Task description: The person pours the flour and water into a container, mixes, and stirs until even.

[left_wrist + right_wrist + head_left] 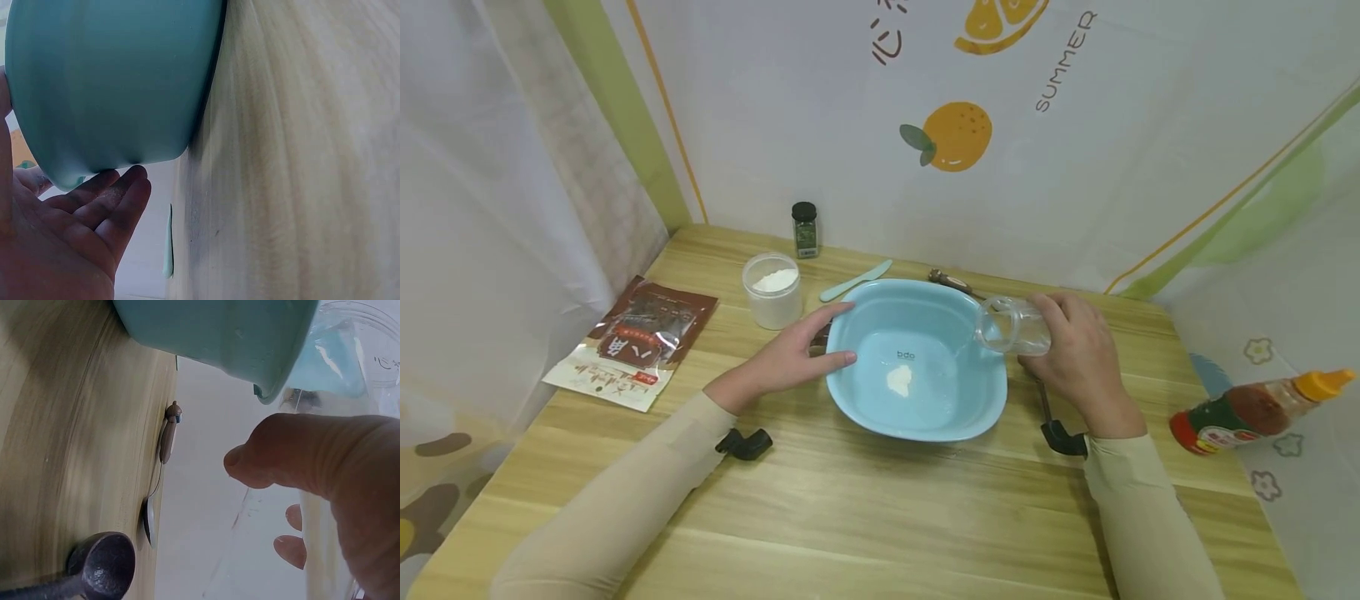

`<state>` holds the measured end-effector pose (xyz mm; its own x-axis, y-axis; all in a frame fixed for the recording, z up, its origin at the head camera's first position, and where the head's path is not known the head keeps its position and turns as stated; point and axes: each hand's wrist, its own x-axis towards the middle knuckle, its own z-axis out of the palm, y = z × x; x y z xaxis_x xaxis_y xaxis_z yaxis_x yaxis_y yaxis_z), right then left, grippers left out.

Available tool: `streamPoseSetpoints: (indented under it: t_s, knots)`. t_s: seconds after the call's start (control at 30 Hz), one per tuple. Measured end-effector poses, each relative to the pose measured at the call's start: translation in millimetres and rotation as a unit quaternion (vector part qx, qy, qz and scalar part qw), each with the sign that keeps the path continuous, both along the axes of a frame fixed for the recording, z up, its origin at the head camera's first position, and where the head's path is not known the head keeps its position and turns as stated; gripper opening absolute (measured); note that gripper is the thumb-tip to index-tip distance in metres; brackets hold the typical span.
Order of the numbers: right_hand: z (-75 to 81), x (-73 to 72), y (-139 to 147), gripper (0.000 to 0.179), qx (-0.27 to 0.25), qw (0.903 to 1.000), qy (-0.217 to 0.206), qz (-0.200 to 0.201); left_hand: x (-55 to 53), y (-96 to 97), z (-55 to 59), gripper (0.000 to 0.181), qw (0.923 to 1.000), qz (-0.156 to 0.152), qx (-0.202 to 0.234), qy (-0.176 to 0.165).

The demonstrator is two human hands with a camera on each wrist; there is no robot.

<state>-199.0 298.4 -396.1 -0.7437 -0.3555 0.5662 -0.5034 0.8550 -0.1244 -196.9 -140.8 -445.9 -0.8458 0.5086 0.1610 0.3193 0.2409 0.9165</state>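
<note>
A light-blue plastic basin (917, 417) stands on the wooden table, with a small white powder patch (899, 380) on its floor. My left hand (793, 354) holds the basin's left rim. In the left wrist view, several fingertips (134, 175) touch its outer wall. My right hand (1078, 354) grips a clear plastic jar (1030, 327), tipped sideways with its mouth over the basin's right rim. A thin stream of clear liquid appears to run from the mouth into the basin. In the right wrist view, the thumb (275, 450) lies along the jar's side.
Behind the basin lie a pale-green knife (857, 281) and a brown-handled spoon (167, 440). A jar of white powder (775, 304), a black-capped spice bottle (805, 232) and a brown packet (640, 333) are on the left. A black scoop (106, 569) and sauce bottle (1247, 417) are right.
</note>
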Motion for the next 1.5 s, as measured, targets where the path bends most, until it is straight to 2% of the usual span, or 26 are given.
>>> streamPoseSetpoints:
  t_s: [0.6, 1.07, 1.33, 1.5]
  knots:
    - [-2.2, -1.4, 1.3, 0.076, 0.005, 0.9999, 0.010, 0.002, 0.7, 0.4, 1.4, 0.081, 1.0000, 0.002, -0.003, -0.001]
    - [1.3, 0.3, -1.2, 0.075, 0.003, 0.9999, -0.008, -0.005, 0.2, 1.4, 1.7, 0.080, 1.0000, 0.000, 0.006, 0.003]
    - [-0.8, -0.5, -1.3, 0.072, -0.030, 0.9982, -0.051, -0.006, 0.3, 1.2, 2.1, 0.080, 1.0000, 0.000, 0.002, 0.000]
    - [2.8, 1.4, -0.5, 0.075, -0.076, 0.9900, -0.118, -0.011, -0.2, 1.0, 1.3, 0.080, 1.0000, -0.001, 0.003, -0.001]
